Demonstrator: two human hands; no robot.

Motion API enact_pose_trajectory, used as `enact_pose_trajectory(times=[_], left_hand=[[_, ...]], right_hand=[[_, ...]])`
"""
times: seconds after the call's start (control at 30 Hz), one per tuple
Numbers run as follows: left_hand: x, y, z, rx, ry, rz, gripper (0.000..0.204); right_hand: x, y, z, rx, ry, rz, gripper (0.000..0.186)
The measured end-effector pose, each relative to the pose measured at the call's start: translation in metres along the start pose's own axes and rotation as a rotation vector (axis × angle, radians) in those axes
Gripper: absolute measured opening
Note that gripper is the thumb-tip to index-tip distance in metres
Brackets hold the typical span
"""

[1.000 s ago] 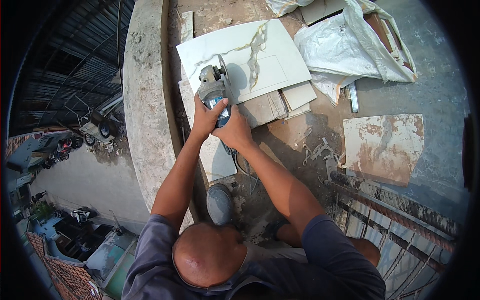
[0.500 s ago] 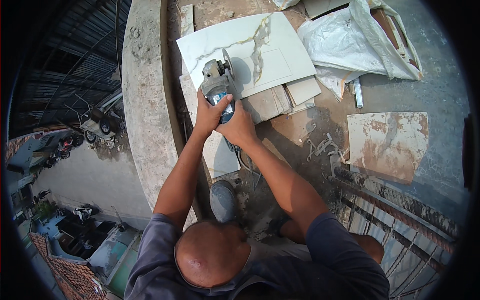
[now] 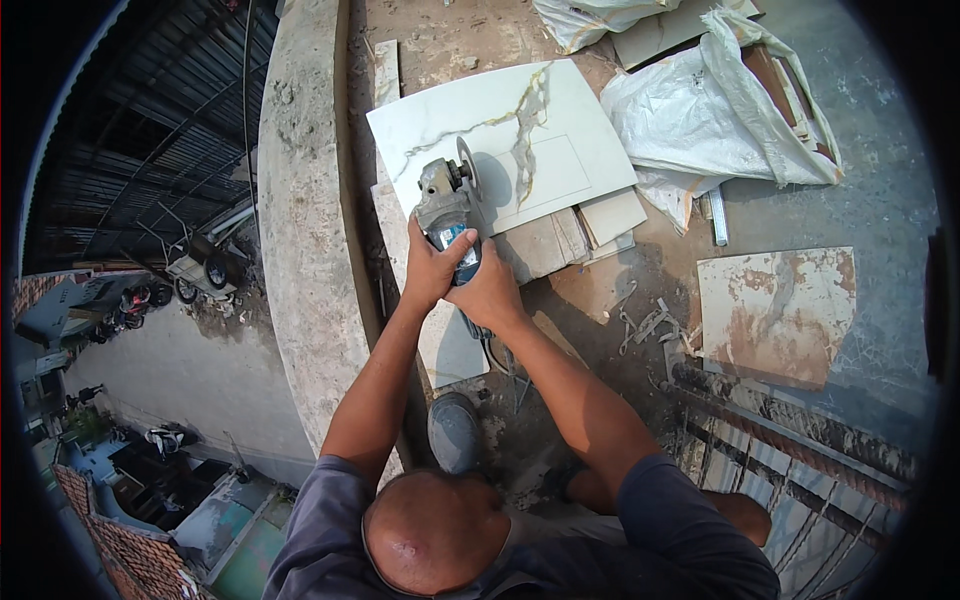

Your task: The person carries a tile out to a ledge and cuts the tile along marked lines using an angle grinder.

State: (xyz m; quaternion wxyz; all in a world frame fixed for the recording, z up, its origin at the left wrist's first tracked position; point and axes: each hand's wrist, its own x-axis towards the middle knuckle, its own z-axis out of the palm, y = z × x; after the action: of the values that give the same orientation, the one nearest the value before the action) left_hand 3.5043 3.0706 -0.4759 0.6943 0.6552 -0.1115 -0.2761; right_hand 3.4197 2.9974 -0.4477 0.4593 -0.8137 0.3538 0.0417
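Observation:
Both of my hands grip an angle grinder (image 3: 445, 208) by its body. My left hand (image 3: 429, 264) wraps it from the left, thumb laid across the casing. Closed round the rear of the body is my right hand (image 3: 489, 293), just behind the left. The grinder's cutting disc (image 3: 469, 168) stands on edge at the front, over a white marble-patterned tile (image 3: 560, 130). Whether the disc touches the tile, I cannot tell. A pencil-like rectangular outline shows on the tile, right of the disc.
Tile offcuts (image 3: 545, 243) lie beneath the marble tile. White sacks (image 3: 690, 120) sit at the far right, near a metal strip (image 3: 718, 217). A stained tile (image 3: 775, 315) lies right. A concrete ledge (image 3: 305, 200) drops away at left; rusty bars (image 3: 790, 425) stand at lower right.
The whole view has shifted slightly, so things appear lower and a little to the right. My hands keep their grip on the grinder, which stays over nearly the same part of the tile.

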Motion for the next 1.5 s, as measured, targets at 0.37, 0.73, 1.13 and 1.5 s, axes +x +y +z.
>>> enact_pose_trajectory(times=[0.37, 0.73, 1.13, 1.5], left_hand=[[-0.0003, -0.0067, -0.0029, -0.017, 0.003, 0.035, 0.071], [0.0006, -0.0035, -0.0026, -0.017, -0.004, 0.002, 0.071], [0.0001, -0.0029, -0.0024, -0.020, -0.009, -0.007, 0.071], [0.0013, -0.0031, -0.0021, -0.025, -0.011, -0.009, 0.072]], right_hand=[[-0.0013, 0.0013, 0.0036, 0.036, 0.012, -0.016, 0.069], [-0.0001, -0.0002, 0.0010, 0.023, -0.012, -0.001, 0.072], [-0.0013, -0.0003, 0.0008, 0.054, -0.005, -0.008, 0.069], [0.0000, 0.0015, 0.0013, 0.029, -0.005, -0.023, 0.072]])
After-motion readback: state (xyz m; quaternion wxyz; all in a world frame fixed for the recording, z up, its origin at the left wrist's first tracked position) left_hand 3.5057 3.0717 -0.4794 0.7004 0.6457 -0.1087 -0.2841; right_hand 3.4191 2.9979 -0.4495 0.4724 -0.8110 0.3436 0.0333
